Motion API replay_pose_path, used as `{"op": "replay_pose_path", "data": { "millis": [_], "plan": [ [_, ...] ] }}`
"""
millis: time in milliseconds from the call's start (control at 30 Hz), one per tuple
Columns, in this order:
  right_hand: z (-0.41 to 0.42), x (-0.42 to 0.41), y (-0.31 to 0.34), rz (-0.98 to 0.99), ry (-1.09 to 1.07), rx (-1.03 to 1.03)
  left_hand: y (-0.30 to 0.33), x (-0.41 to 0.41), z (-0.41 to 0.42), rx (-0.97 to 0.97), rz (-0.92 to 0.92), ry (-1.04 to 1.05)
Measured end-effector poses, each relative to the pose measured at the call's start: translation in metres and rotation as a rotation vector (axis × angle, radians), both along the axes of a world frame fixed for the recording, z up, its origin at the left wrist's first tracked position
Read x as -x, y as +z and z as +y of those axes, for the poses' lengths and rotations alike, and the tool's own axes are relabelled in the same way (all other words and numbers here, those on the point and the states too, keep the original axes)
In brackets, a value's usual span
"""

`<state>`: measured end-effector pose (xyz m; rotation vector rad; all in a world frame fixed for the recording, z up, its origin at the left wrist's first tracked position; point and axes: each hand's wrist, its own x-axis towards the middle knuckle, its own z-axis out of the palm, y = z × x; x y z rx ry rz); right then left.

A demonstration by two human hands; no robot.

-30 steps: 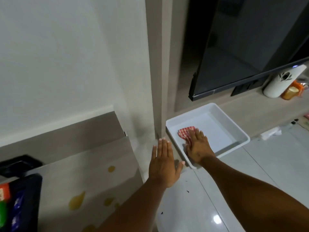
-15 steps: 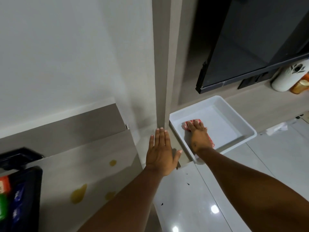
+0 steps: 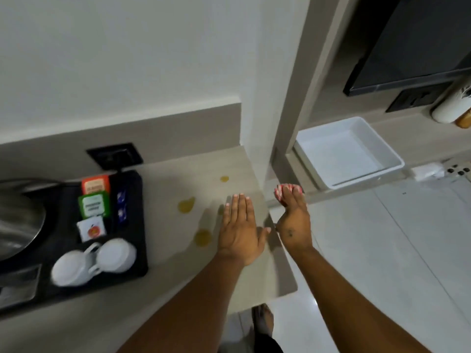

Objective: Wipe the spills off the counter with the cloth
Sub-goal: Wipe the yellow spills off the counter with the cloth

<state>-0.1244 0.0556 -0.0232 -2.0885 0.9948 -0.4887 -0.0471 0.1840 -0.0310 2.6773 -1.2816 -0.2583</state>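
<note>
Several yellow spills mark the beige counter (image 3: 178, 271): a small dot (image 3: 224, 178), a larger blot (image 3: 186, 205) and another blot (image 3: 202, 237). My left hand (image 3: 240, 229) hovers flat and open over the counter's right part, just right of the spills. My right hand (image 3: 293, 217) is past the counter's right edge, fingers closed on the red-and-white checked cloth (image 3: 279, 192), which is mostly hidden under the fingers.
A white tray (image 3: 390, 159) sits on the low shelf to the right. A black tray (image 3: 127, 250) on the counter's left holds two white cups (image 3: 94, 261), tea sachets (image 3: 94, 197) and a steel kettle (image 3: 17, 220). A dark screen hangs upper right.
My right hand has lifted the cloth out of the white tray and carried it left to the counter's edge. The view has swung left, showing the counter, spills and black tray.
</note>
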Motion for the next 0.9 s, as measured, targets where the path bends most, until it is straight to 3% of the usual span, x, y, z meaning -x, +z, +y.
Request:
{"op": "replay_pose_path", "data": {
  "millis": [167, 333, 433, 600, 900],
  "plan": [
    [0.125, 0.025, -0.022, 0.093, 0.037, -0.099, -0.018, 0.026, 0.115, -0.053, 0.051, 0.141],
    [0.171, 0.042, -0.036, 0.296, 0.072, 0.123, -0.041, 0.030, 0.204, -0.110, 0.101, 0.202],
    [0.168, 0.044, -0.040, 0.328, 0.110, 0.237, -0.049, 0.018, 0.220, -0.120, 0.090, 0.152],
    [0.142, 0.022, -0.049, 0.379, 0.118, 0.204, -0.053, 0.004, 0.219, -0.100, 0.072, 0.189],
    [0.051, -0.124, -0.045, 0.326, 0.188, 0.250, -0.068, -0.001, 0.218, 0.027, 0.043, 0.220]
  ]
}}
